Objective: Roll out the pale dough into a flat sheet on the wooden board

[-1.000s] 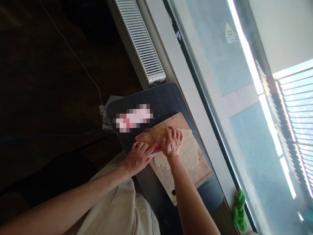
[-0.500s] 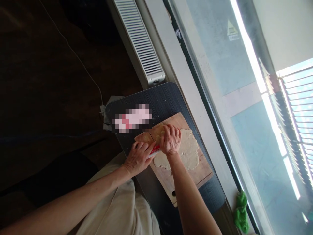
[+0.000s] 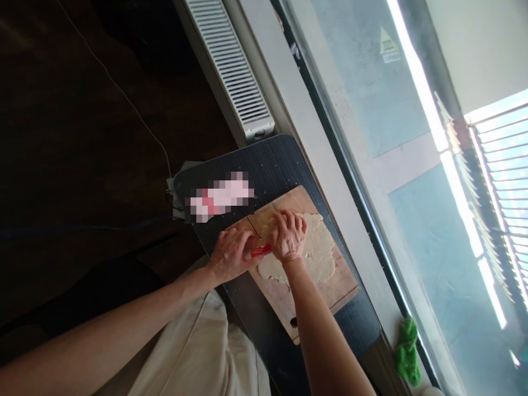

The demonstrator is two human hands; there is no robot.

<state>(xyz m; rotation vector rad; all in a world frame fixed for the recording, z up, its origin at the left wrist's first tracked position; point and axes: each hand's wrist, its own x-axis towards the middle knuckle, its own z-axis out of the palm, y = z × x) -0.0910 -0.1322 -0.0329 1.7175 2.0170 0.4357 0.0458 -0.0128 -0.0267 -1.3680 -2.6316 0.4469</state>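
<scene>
A flattened sheet of pale dough (image 3: 315, 256) with ragged edges lies on a wooden cutting board (image 3: 274, 311). My right hand (image 3: 290, 235) is closed over a red-and-white, tube-like thing (image 3: 260, 251) above the left part of the dough. Only its red middle shows between my hands, so its exact kind cannot be made out. My left hand (image 3: 232, 252) curls around the near left end of the same thing, at the board's left edge. Both hands hide its ends.
The board rests on a dark table (image 3: 268, 159) beside a window frame (image 3: 330, 181). A blurred-out pink-and-white item (image 3: 223, 195) lies left of the board. Beyond the table stands a white radiator (image 3: 231, 60). A green knitted thing (image 3: 408, 352) sits on the sill, and a white cable (image 3: 124, 93) crosses the floor.
My left hand has shifted slightly left and turned, its fingers curling more around the tube-like thing's end. My right hand has stayed nearly in place; the view has moved a little.
</scene>
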